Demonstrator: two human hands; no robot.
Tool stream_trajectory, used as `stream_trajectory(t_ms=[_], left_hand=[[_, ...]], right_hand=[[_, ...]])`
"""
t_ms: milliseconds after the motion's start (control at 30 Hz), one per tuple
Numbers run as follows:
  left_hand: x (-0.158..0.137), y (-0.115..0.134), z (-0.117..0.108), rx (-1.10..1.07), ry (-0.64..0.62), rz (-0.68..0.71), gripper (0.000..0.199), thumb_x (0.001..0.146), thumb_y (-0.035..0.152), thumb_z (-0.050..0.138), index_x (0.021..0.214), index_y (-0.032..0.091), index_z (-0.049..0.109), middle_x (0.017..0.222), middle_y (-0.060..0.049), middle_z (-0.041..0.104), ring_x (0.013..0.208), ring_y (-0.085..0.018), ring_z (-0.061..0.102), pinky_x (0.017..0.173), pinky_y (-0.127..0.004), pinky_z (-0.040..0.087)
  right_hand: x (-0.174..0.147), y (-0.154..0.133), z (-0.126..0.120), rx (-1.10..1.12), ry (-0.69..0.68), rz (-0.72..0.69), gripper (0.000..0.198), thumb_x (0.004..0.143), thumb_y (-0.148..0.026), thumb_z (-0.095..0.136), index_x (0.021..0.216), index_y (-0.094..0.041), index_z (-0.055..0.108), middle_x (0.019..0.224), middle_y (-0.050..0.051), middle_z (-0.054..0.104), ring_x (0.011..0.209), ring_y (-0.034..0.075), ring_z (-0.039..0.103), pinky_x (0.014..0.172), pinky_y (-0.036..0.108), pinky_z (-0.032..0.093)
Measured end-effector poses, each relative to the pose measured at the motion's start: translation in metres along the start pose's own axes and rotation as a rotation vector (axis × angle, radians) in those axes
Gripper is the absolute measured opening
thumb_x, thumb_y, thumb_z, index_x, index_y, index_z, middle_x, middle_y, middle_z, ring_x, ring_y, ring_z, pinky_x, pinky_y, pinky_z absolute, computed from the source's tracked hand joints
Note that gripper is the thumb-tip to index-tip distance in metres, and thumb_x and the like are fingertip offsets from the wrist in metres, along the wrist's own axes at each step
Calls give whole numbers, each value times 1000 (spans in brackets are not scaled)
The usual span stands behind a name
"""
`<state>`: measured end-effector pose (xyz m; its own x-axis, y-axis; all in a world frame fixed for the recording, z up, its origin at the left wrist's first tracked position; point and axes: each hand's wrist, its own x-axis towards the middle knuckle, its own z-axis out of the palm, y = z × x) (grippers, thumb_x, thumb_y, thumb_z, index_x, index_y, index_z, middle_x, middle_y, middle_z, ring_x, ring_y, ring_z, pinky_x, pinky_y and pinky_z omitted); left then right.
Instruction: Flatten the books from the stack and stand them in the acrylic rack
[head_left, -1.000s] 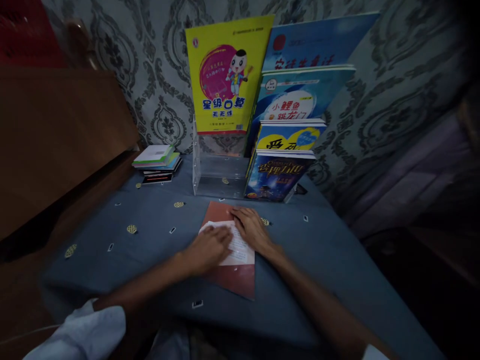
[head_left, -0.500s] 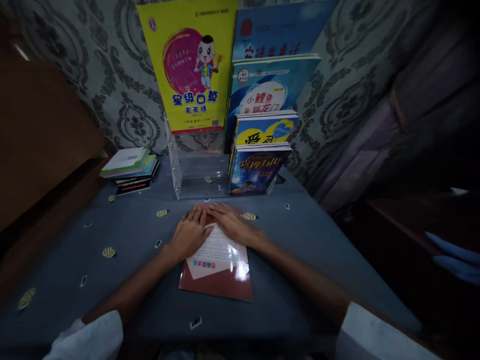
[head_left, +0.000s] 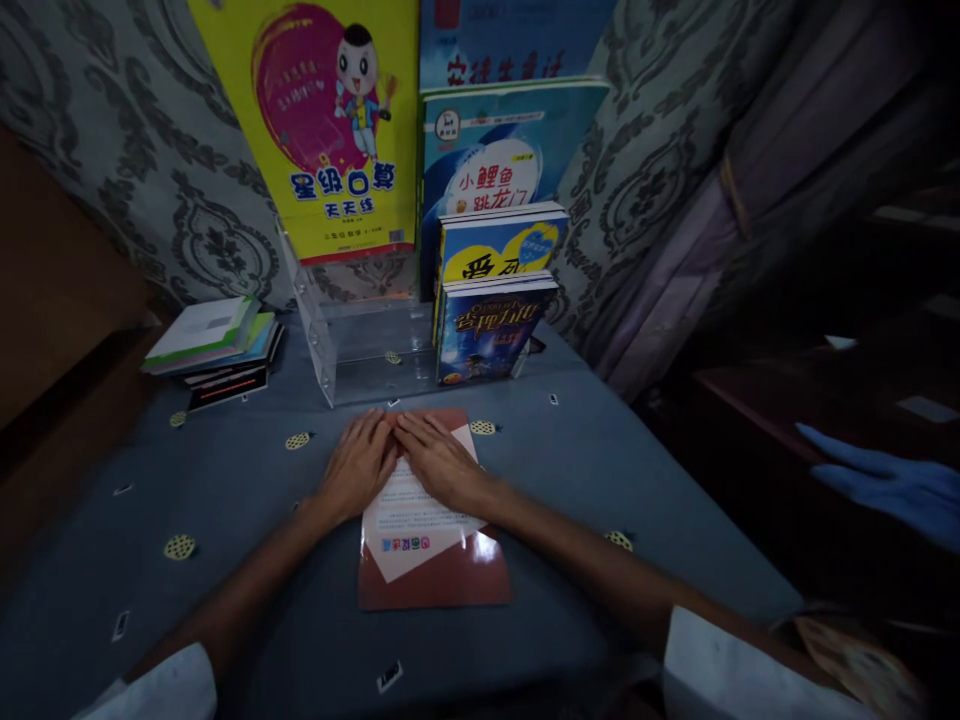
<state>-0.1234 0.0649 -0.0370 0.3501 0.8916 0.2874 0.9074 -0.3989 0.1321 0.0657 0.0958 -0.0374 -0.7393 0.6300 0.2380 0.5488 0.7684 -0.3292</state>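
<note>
A thin glossy book (head_left: pixel 435 588) with a reddish-brown cover and a slanted white printed panel lies flat on the cloth, its lettering upside down to me. My left hand (head_left: pixel 358 462) rests palm down over its far left corner, fingers stretched forward, partly off the cover. Across the far part of the same cover lies my right hand (head_left: pixel 441 465), flat with fingers extended. The fingertips of both hands meet near the book's far edge. Neither hand grips anything visible, and the palms hide part of the printed panel.
Beyond the book stands a clear acrylic rack (head_left: pixel 360 375) holding a yellow workbook (head_left: pixel 315 130) and several blue storybooks (head_left: pixel 487 330). A stack of books (head_left: pixel 214 340) sits at the left on the patterned tablecloth (head_left: pixel 247 500). A tied curtain (head_left: pixel 697 250) hangs right.
My view has shifted, so the rack and stack appear further left. My left hand has slid toward the book's far left, and the fingertips of both hands have come together.
</note>
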Motion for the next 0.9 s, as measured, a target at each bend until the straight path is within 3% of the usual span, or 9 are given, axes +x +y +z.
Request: stream_trajectory(t_ms=[300, 633, 900], left_hand=[[15, 34, 14, 37, 56, -26, 32, 99, 31, 45, 126, 14, 50, 138, -19, 53, 133, -31, 47, 110, -50, 41], [50, 95, 27, 133, 57, -59, 37, 99, 33, 48, 127, 9, 52, 138, -22, 56, 129, -35, 50, 107, -51, 40], [51, 97, 29, 128, 27, -60, 42, 99, 33, 47, 134, 10, 51, 142, -22, 53, 133, -35, 48, 109, -53, 37]], right_hand=[[-15, 38, -10, 32, 62, -104, 47, 99, -21, 42, 146, -15, 48, 151, 16, 50, 143, 24, 42, 119, 51, 34], [-56, 81, -41, 91, 98, -85, 47, 99, -21, 42, 145, -18, 50, 147, 14, 54, 141, 24, 46, 118, 51, 37], [-66, 96, -39, 28, 149, 5, 46, 98, -25, 44, 142, -15, 53, 146, 16, 55, 141, 27, 45, 117, 52, 38]])
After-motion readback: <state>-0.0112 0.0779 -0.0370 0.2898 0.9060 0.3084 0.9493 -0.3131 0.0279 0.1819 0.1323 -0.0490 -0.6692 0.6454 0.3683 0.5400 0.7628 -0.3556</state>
